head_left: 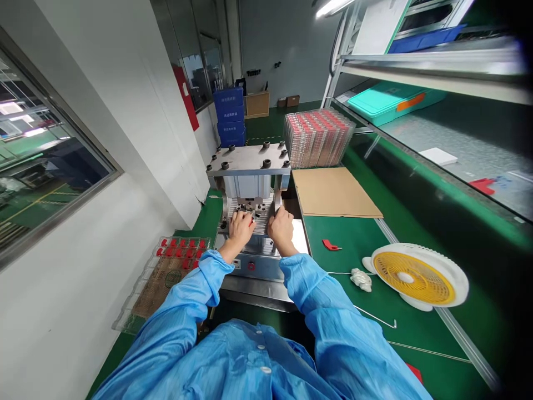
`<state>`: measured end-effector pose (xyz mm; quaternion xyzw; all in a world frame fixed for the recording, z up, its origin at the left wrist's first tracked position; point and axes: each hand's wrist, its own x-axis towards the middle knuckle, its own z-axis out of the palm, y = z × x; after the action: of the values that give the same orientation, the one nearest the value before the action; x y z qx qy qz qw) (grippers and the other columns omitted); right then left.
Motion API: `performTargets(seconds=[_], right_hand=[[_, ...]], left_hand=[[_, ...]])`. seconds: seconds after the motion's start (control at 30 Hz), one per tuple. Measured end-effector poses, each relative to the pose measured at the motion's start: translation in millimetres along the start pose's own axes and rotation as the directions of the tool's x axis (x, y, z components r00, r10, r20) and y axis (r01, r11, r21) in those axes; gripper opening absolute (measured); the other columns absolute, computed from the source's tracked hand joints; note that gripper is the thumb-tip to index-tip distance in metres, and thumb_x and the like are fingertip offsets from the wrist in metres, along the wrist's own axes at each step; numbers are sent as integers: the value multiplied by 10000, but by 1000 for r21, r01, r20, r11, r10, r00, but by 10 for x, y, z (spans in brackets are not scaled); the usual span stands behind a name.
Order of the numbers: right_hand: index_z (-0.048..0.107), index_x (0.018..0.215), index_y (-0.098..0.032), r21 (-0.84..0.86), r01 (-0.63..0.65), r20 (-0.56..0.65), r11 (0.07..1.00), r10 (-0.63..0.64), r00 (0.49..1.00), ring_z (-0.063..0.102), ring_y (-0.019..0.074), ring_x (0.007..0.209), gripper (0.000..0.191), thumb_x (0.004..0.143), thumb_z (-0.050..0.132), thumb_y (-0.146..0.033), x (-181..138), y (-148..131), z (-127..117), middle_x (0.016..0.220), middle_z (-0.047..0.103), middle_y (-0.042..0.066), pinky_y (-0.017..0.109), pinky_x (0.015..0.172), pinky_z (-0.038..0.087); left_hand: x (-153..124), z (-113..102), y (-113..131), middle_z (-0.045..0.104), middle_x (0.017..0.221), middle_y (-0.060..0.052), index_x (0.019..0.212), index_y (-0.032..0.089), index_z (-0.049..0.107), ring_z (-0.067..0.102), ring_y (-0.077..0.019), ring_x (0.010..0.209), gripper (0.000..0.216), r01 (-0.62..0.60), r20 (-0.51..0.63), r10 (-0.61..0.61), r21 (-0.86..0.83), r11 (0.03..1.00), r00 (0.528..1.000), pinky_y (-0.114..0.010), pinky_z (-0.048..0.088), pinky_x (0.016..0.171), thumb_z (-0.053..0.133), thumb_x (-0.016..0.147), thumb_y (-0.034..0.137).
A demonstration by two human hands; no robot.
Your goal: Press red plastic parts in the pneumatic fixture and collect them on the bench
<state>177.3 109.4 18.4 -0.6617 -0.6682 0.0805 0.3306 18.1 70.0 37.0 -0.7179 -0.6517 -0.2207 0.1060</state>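
Note:
A metal bench press (250, 158) with a bolted top plate stands in front of me. Inside its opening, my left hand (240, 229) reaches to the fixture (259, 206), fingers curled and pressed together. A bit of a small red plastic part (251, 222) shows at those fingertips; most of it is hidden. My right hand (281, 226) is closed at the right side of the press, beside the upright, and what its fingers hold, if anything, is hidden. On the green bench to the right lies a similar red part with a metal pin (331, 245).
At left, a clear tray (144, 289) holds several red parts. Stacked trays (318, 136) stand behind a cardboard sheet (335, 191). A yellow-and-white fan (416, 276), a crumpled white wad (361, 280) and a bent rod (377, 318) are at right. A metal shelf (433, 72) overhangs there.

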Motion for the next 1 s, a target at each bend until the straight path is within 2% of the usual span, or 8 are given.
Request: performTargets(seconds=[0.13, 0.27, 0.4, 0.57, 0.7, 0.83, 0.93, 1.0], right_hand=[[498, 1328, -87, -7, -9, 17, 1000, 9, 1000, 491, 350, 1173, 376, 976, 436, -202, 4, -4, -18, 1189, 612, 220, 428, 917, 453], [498, 1325, -90, 2, -8, 15, 1000, 8, 1000, 494, 355, 1169, 383, 967, 427, -207, 0, 9, -36, 1184, 614, 222, 433, 898, 460], [484, 1348, -91, -6, -27, 44, 1000, 27, 999, 491, 352, 1192, 397, 975, 432, -219, -22, 4, -79, 1216, 607, 220, 435, 916, 467], [495, 1313, -101, -54, -51, 81, 997, 55, 995, 491, 329, 1199, 354, 990, 430, -230, -53, -36, -180, 1221, 607, 196, 428, 947, 444], [493, 1339, -133, -108, -113, 132, 988, 127, 983, 486, 293, 1219, 357, 1011, 453, -269, -55, -43, -249, 1259, 600, 189, 392, 913, 431], [533, 1345, -121, -183, -215, 168, 959, 246, 955, 563, 331, 1149, 407, 1011, 464, -342, -68, -36, -252, 1248, 590, 273, 448, 831, 448], [555, 1377, -142, -235, -302, 125, 924, 337, 933, 579, 389, 1213, 466, 969, 486, -356, -66, -14, -207, 1280, 587, 315, 518, 838, 468], [556, 1409, -191, -247, -335, 83, 909, 365, 927, 561, 411, 1274, 513, 929, 497, -363, -61, 44, -177, 1279, 597, 315, 566, 866, 469]], left_hand=[[-120, 10, 5, 639, 1133, -128, 946, 202, 672, 554, -298, 1089, 123, -22, -26, 21, -35, 999, 999, -434, 477, 930, 679, 932, 324], [-210, -5, -54, 685, 1119, -99, 868, 210, 643, 591, -262, 1093, 89, -93, -73, 83, -138, 986, 994, -413, 484, 980, 615, 953, 214], [-389, -77, -171, 723, 1149, -75, 867, 221, 623, 633, -216, 1124, 122, -158, -210, 104, -263, 952, 972, -417, 486, 1070, 579, 950, 142], [-694, -226, -339, 731, 1182, -75, 1087, 217, 639, 676, -199, 1145, 164, -174, -370, 37, -345, 922, 928, -483, 444, 1179, 571, 955, 147], [-892, -309, -536, 717, 1210, -93, 1298, 218, 608, 668, -210, 1166, 347, -130, -395, -20, -351, 927, 918, -456, 478, 1159, 567, 960, 154], [-1187, -211, -965, 698, 1260, -106, 1393, 222, 591, 644, -225, 1182, 453, 53, -286, -171, -379, 924, 943, -404, 530, 1085, 570, 946, 148], [-1582, -7, -1513, 723, 1185, -99, 1269, 203, 684, 649, -229, 1138, 403, 235, -156, -305, -356, 904, 939, -390, 541, 1039, 586, 895, 86], [-1925, 131, -1936, 734, 1154, -101, 1150, 190, 735, 642, -237, 1141, 362, 379, -31, -404, -287, 880, 914, -409, 512, 1064, 597, 854, 35]])
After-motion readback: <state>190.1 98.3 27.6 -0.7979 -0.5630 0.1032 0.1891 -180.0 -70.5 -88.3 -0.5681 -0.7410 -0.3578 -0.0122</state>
